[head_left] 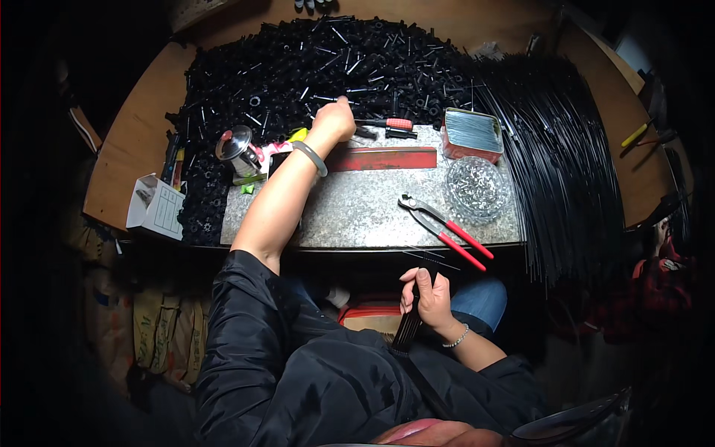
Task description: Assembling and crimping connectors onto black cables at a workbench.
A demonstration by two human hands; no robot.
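Person's right hand (434, 298): fingers closed around a bundle of thin black rods (408, 328), thumb uppermost. The bundle was held tilted, above the lap and in front of the near edge of the speckled slab (354, 216).

Person's left hand (335, 119): extended across the slab to the near side of a pile of small black parts (275, 67) on the wooden tabletop (119, 167). The back of the hand covered its fingers; their opening and any hold could not be determined.

Step in hand, as judged: selecting a part from the pile while the rods were kept ready. The next move appeared to call for a single-part pinch by the left hand, with the right grip kept firm so the rods did not fan out.

Red-handled pincers (450, 235) and a glass dish (478, 190) of small metal pieces lay on the slab, untouched.
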